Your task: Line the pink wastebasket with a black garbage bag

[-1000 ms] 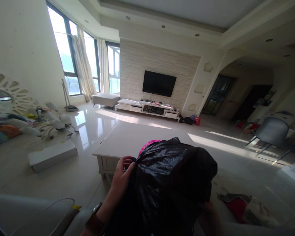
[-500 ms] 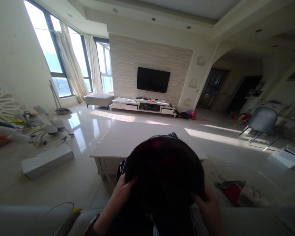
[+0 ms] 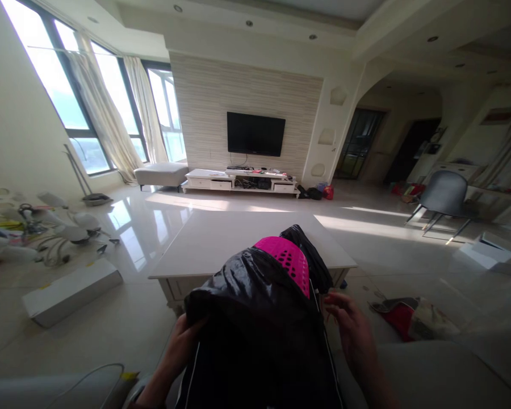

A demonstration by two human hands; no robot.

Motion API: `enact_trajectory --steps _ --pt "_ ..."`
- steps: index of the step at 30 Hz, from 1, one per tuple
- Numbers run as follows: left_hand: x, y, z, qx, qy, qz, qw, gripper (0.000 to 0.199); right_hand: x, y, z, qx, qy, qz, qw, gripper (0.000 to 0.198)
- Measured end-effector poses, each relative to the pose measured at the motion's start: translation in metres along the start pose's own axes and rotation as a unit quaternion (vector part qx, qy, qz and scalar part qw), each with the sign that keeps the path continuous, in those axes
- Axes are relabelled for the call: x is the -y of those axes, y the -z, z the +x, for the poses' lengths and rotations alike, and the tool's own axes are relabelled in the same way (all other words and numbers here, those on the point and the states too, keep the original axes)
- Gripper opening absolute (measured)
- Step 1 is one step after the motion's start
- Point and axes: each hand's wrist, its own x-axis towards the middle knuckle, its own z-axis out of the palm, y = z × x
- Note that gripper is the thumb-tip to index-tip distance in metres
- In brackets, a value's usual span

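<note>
A black plastic bag [image 3: 255, 289] covers most of a bright pink plastic basket [image 3: 283, 255] with round holes, close in front of me. The basket's curved top part shows at the upper right of the bag; its remainder is hidden. At the bag's left side, my left hand [image 3: 185, 341] is closed on the plastic, its thumb over the edge. My right hand [image 3: 347, 321] is just right of the bag, fingers bent and apart, holding nothing that I can see. Another fold of black plastic [image 3: 309, 255] sticks out behind the basket.
A white coffee table [image 3: 213, 233] stands just beyond the bag. On the floor lie a long white box [image 3: 74, 289] at left and a red and beige cloth item [image 3: 413, 318] at right. Sofa seating [image 3: 426, 375] is close beneath my right arm. A grey chair [image 3: 445, 193] stands farther right.
The bag's right side has come off the rim, uncovering the pink basket. My right hand has let go of it; my left hand has shifted left and down, still gripping. The view has turned slightly right.
</note>
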Motion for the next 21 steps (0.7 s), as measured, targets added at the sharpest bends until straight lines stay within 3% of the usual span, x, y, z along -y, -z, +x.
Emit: enact_trajectory --steps 3,6,9,14,17,21 --pt "0.002 -0.001 -0.003 0.001 0.008 0.049 0.999 0.057 0.027 -0.011 -0.005 0.135 0.001 -0.001 0.991 0.061" --pt "0.001 -0.004 -0.009 0.007 0.017 0.073 0.997 0.055 0.050 -0.017 -0.009 0.170 -0.054 -0.062 0.982 0.039" --pt "-0.002 -0.006 -0.012 0.029 0.025 0.081 0.996 0.052 0.054 -0.013 -0.001 0.139 -0.090 -0.059 0.984 0.041" --pt "-0.015 -0.013 -0.015 0.100 0.028 0.057 0.993 0.052 0.032 0.001 0.024 -0.050 -0.120 -0.015 0.991 0.060" --pt "-0.030 -0.019 -0.022 0.130 0.031 0.053 0.990 0.044 0.024 0.006 0.025 -0.032 -0.150 0.043 0.987 0.063" --pt "-0.050 -0.026 -0.031 0.096 0.025 0.070 0.993 0.037 0.017 0.012 0.020 0.057 -0.142 0.026 0.988 0.067"
